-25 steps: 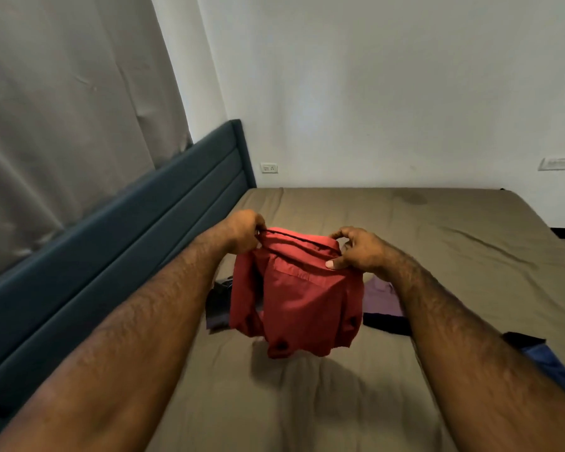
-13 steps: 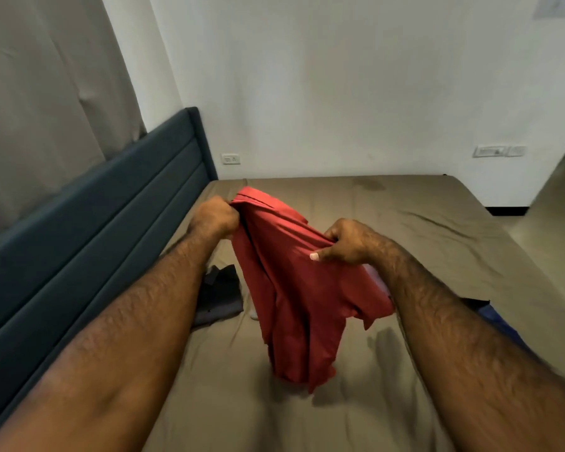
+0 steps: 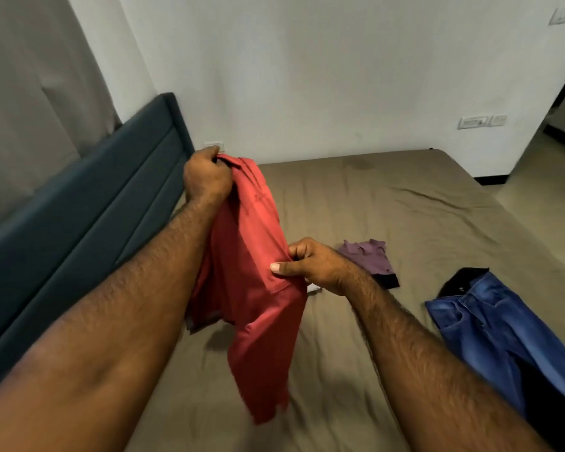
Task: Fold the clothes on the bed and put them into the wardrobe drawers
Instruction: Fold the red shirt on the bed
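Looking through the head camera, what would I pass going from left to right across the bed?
Blue headboard → left hand → red shirt → right hand → purple garment → blue jeans.

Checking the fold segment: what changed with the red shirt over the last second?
The red shirt went from a bunched bundle to hanging long. The left hand rose with its top edge; the right hand slid down to pinch mid-shirt. Both hands still hold it, above the bed.
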### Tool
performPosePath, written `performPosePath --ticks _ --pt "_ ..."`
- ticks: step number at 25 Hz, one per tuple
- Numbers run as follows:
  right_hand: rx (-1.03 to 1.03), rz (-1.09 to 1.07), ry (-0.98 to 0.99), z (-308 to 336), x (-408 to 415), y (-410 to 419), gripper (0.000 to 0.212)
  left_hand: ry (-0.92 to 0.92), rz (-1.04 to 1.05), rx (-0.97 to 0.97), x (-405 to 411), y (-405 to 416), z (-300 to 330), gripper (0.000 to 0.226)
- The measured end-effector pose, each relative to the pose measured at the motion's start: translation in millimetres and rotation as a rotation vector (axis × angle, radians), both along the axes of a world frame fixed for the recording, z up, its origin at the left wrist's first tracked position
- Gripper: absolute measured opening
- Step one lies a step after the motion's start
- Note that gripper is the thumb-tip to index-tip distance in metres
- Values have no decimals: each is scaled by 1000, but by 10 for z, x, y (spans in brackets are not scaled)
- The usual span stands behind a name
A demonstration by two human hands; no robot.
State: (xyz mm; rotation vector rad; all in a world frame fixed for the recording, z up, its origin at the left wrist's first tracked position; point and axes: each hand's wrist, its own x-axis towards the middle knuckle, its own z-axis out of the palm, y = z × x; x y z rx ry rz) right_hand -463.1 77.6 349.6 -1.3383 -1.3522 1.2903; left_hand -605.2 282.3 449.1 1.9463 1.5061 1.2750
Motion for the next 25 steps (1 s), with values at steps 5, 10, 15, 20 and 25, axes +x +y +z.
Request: performPosePath --ticks 5,10,15,20,25 --pt "-161 -313 125 -926 874 -496 38 295 -343 -109 1399 -42 -979 42" --pt "-431 -499 162 -2227 1675 -1262 8 482 -550 -281 2569 -416 -2668 44" --pt "-629 -782 -88 -4145 2643 -1890 45 682 -740 -474 3746 -1042 -4692 71" --pt "-781 -992 -261 -5283 3130 -2208 30 823 -929 -499 4009 -1614 -6072 95" --pt "-908 -1093 -240 -5488 3129 -2244 58 791 -821 -136 3082 -2061 -6405 56"
